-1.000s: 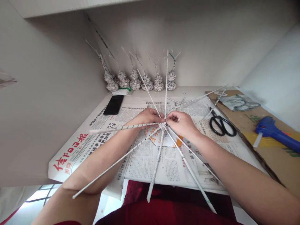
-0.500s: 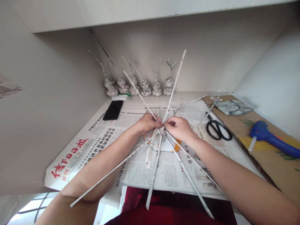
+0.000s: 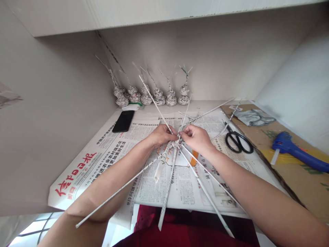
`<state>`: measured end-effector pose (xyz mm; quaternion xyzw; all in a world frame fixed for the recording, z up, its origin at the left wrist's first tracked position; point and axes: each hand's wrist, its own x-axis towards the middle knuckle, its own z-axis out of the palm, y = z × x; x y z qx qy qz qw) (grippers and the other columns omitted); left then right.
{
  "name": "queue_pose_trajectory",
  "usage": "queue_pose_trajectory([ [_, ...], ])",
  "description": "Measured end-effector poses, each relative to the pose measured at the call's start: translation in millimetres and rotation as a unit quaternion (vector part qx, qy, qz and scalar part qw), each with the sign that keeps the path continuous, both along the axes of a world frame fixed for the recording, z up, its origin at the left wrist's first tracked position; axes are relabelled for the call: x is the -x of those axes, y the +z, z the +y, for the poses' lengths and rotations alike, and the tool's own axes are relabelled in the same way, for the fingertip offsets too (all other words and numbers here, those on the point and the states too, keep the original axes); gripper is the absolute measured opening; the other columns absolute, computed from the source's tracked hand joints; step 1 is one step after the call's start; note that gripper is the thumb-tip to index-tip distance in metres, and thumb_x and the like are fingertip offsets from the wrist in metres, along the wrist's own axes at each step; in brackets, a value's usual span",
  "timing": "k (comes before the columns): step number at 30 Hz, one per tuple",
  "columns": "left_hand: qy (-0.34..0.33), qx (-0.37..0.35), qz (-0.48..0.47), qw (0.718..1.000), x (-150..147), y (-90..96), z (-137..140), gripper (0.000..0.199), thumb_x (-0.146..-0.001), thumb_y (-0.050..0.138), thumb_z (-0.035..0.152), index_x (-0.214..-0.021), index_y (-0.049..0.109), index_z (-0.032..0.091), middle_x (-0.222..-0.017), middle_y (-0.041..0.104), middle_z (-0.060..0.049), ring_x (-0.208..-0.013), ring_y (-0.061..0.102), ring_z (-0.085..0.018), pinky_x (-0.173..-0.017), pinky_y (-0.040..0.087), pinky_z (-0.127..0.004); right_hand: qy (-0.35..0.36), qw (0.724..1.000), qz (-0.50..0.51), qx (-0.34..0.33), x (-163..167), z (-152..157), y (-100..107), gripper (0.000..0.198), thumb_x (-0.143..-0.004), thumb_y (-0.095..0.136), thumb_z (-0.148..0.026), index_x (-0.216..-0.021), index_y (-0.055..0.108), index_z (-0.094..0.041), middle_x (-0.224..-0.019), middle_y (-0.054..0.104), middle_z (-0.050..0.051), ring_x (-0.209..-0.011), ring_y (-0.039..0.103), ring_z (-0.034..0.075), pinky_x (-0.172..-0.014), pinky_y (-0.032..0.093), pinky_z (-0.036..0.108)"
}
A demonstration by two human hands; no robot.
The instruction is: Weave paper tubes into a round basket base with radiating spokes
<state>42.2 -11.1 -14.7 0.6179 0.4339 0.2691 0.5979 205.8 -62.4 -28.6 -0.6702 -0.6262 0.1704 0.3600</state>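
Observation:
Both hands meet at the woven centre (image 3: 176,144) of a piece made of rolled-newspaper strips, which spread from it like spokes. My left hand (image 3: 164,134) pinches the weave at its left side, thumb and fingertips pressed together. One paper strip (image 3: 155,103) rises up and left from beside those fingers. From the right, my right hand (image 3: 194,137) is closed in a pinch on a paper strip close to the centre. Another strip (image 3: 167,192) points towards me, and a short thick-looking one (image 3: 159,169) sticks out below my left hand. The fingertips partly hide the weave.
Newspaper sheets (image 3: 84,175) cover the table. Several small woven gourd shapes (image 3: 171,97) line the back. A black phone (image 3: 123,120) lies left; black-handled scissors (image 3: 239,141), cardboard (image 3: 259,137) and a blue glue gun (image 3: 295,151) lie right. A shelf (image 3: 164,12) overhangs.
The long strip standing up to the right has tipped back, its end now much lower. The short strip below my left hand has swung a little left. Both hands stay at the centre.

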Motion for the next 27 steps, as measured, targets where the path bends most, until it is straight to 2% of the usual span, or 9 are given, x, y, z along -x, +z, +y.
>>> queue_pose_trajectory([
  [3,-0.004,0.002,-0.009,1.000,-0.4,-3.1,1.4,0.017,-0.056,0.075,0.013,-0.067,0.061,0.013,-0.051,0.057,0.004,-0.047,0.051,-0.008,-0.048,0.037,-0.019,0.015,1.000,0.010,-0.014,-0.2,-1.5,-0.6,0.009,-0.074,0.060,-0.029,-0.079,0.063,-0.023,-0.068,0.067,-0.003,-0.059,0.059,0.012,-0.058,0.039,0.024],
  [9,-0.009,-0.007,-0.003,1.000,-1.8,-1.5,0.1,0.020,-0.055,0.075,0.015,-0.067,0.059,0.014,-0.050,0.054,0.005,-0.044,0.047,-0.006,-0.045,0.034,-0.018,0.035,0.998,0.051,-0.011,-0.4,0.5,-3.1,0.020,-0.074,0.060,-0.025,-0.090,0.070,-0.024,-0.077,0.070,-0.001,-0.065,0.061,0.013,-0.065,0.045,0.026],
  [12,-0.015,-0.018,-0.002,1.000,-1.6,-0.6,-0.3,0.020,-0.055,0.074,0.015,-0.067,0.058,0.014,-0.049,0.053,0.006,-0.044,0.045,-0.006,-0.045,0.033,-0.018,0.040,0.989,0.143,0.014,0.2,4.2,-1.4,0.024,-0.070,0.061,-0.023,-0.092,0.071,-0.021,-0.080,0.071,0.002,-0.072,0.062,0.015,-0.070,0.046,0.028],
  [15,-0.027,-0.030,-0.004,0.999,-0.8,-2.2,1.7,0.018,-0.055,0.073,0.014,-0.065,0.057,0.014,-0.050,0.053,0.005,-0.045,0.045,-0.006,-0.047,0.034,-0.018,0.072,0.955,0.287,0.017,-1.2,5.5,5.1,0.024,-0.067,0.067,-0.030,-0.087,0.067,-0.017,-0.082,0.069,0.002,-0.073,0.060,0.015,-0.070,0.046,0.028],
  [17,-0.038,-0.038,-0.011,0.999,-0.3,-4.4,3.7,0.017,-0.056,0.073,0.014,-0.065,0.059,0.014,-0.053,0.056,0.004,-0.047,0.048,-0.007,-0.049,0.036,-0.018,0.100,0.941,0.324,0.018,-3.7,4.7,9.2,0.025,-0.066,0.070,-0.037,-0.079,0.062,-0.017,-0.077,0.066,0.001,-0.068,0.057,0.013,-0.066,0.045,0.027],
  [19,-0.042,-0.038,-0.020,0.998,-0.3,-6.6,5.3,0.016,-0.056,0.073,0.013,-0.066,0.060,0.013,-0.056,0.059,0.003,-0.051,0.051,-0.007,-0.053,0.038,-0.019,0.106,0.954,0.279,0.017,-6.5,2.6,12.1,0.027,-0.067,0.070,-0.042,-0.072,0.057,-0.018,-0.067,0.060,-0.002,-0.061,0.052,0.012,-0.059,0.041,0.026],
  [23,-0.038,-0.030,-0.019,0.999,-0.2,-7.3,5.5,0.015,-0.056,0.072,0.010,-0.066,0.061,0.013,-0.057,0.061,0.003,-0.051,0.052,-0.008,-0.053,0.039,-0.019,0.043,0.997,0.055,0.013,-6.6,-7.3,19.2,0.023,-0.073,0.064,-0.042,-0.068,0.056,-0.020,-0.059,0.055,-0.003,-0.055,0.047,0.012,-0.054,0.034,0.026],
  [25,-0.039,-0.026,-0.006,0.999,1.0,-5.3,4.9,0.014,-0.058,0.071,0.010,-0.068,0.062,0.013,-0.055,0.060,0.003,-0.049,0.052,-0.008,-0.051,0.038,-0.019,0.026,0.999,-0.027,0.022,-3.8,-13.3,24.2,0.019,-0.074,0.062,-0.038,-0.068,0.057,-0.021,-0.061,0.059,-0.001,-0.056,0.050,0.013,-0.055,0.034,0.027],
  [27,-0.051,-0.022,0.004,0.998,3.5,-2.8,5.6,0.014,-0.059,0.072,0.012,-0.070,0.063,0.013,-0.056,0.062,0.002,-0.049,0.052,-0.008,-0.051,0.039,-0.020,0.023,0.997,-0.065,0.045,-0.9,-17.3,28.0,0.014,-0.073,0.062,-0.034,-0.068,0.058,-0.021,-0.064,0.062,0.001,-0.058,0.054,0.015,-0.056,0.035,0.027],
])
